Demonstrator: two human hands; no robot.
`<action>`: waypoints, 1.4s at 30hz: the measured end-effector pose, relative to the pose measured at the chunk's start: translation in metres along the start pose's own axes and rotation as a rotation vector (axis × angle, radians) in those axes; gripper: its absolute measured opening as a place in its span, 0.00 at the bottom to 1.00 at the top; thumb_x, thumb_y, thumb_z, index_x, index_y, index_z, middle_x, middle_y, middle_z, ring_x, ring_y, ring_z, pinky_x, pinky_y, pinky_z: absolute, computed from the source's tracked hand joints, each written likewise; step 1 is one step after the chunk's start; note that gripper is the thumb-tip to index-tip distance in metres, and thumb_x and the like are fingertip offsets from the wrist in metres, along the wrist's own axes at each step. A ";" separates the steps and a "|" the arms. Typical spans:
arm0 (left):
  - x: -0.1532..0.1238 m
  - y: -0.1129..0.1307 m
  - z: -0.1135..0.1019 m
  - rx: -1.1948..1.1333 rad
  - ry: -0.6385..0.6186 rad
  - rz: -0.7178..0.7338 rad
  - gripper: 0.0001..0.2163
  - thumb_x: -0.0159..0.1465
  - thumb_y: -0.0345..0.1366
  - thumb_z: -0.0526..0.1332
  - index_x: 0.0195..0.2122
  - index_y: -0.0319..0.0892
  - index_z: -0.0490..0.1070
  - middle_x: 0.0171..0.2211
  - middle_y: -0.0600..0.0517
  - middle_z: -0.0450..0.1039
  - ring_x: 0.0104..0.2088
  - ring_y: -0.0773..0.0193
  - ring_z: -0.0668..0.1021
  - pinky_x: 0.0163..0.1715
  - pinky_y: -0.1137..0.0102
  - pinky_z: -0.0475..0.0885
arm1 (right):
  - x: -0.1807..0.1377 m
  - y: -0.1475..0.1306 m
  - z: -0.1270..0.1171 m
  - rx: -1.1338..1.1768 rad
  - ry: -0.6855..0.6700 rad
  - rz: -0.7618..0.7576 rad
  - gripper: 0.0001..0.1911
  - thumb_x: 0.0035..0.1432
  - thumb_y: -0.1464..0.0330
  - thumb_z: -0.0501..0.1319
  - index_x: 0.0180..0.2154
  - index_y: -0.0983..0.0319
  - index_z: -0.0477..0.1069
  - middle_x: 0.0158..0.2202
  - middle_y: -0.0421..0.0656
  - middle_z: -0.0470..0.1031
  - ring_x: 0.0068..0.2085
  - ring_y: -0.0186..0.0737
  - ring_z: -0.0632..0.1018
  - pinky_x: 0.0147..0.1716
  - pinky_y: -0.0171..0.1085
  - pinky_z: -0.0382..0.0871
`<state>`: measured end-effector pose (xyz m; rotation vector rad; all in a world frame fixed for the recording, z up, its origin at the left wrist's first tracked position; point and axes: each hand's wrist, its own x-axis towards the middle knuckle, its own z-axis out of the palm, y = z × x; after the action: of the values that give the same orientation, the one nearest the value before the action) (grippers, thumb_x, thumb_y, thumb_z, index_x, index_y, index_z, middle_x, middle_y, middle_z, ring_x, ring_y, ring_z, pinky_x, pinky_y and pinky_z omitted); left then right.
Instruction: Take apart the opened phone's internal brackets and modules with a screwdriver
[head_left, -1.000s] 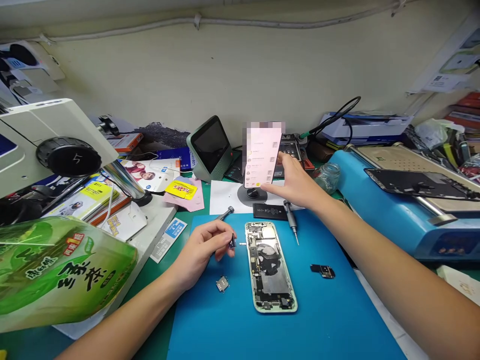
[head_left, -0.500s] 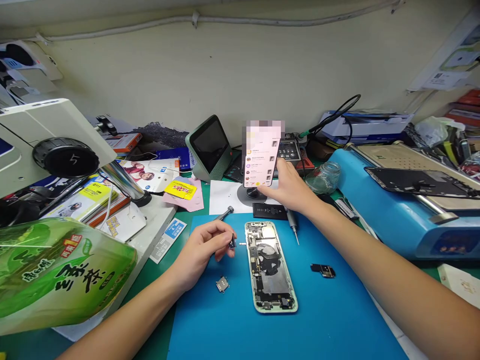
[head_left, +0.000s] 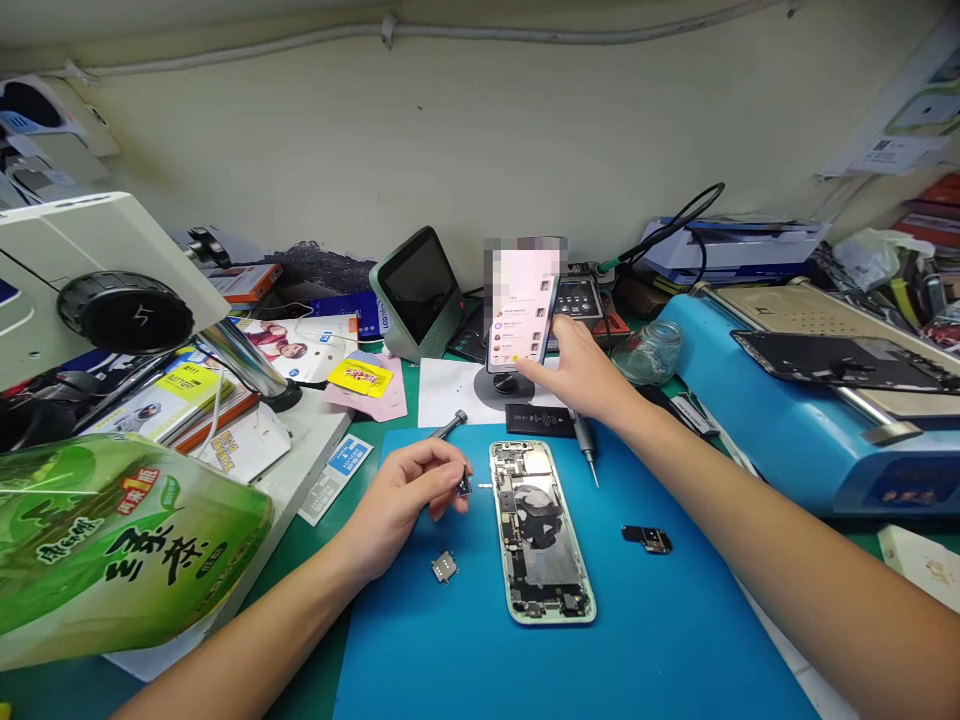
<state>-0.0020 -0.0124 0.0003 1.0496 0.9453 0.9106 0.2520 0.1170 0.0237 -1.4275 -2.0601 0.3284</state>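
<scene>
My left hand (head_left: 420, 487) is closed, with a small dark phone part (head_left: 464, 482) pinched between thumb and fingers. From behind its knuckles a grey tool handle (head_left: 448, 425) sticks out; whether the hand grips it I cannot tell. To the right lies an opened phone body (head_left: 540, 535), its inner parts showing. A small silver metal part (head_left: 444, 567) rests below the left hand. My right hand (head_left: 577, 365) reaches to an upright smartphone (head_left: 517, 315) on a round-based stand (head_left: 504, 388). Its thumb is at the lit screen's lower edge, the fingers at the right side, partly hidden.
On the blue mat (head_left: 637, 640) lie a small circuit board (head_left: 647, 539) and a screwdriver (head_left: 586, 445) beside a black battery (head_left: 538, 420). A green drink bottle (head_left: 135, 540) and a microscope (head_left: 127, 310) crowd the left. A blue machine (head_left: 750, 420) carries a phone screen (head_left: 840, 362) at right.
The list on the smartphone's screen has shifted upward, and the smartphone appears turned slightly, showing more of its right edge. My left hand keeps its pinch on the dark part.
</scene>
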 end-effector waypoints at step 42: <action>-0.001 -0.002 -0.002 -0.016 -0.019 0.005 0.20 0.58 0.54 0.74 0.33 0.41 0.77 0.22 0.54 0.73 0.24 0.71 0.72 0.25 0.76 0.62 | -0.003 -0.007 -0.007 0.114 0.336 -0.036 0.16 0.65 0.56 0.59 0.32 0.54 0.56 0.38 0.43 0.70 0.44 0.47 0.73 0.47 0.48 0.68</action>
<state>-0.0039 -0.0133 -0.0016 1.0462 0.9188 0.9098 0.2516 0.1105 0.0313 -1.2790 -1.7642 0.1745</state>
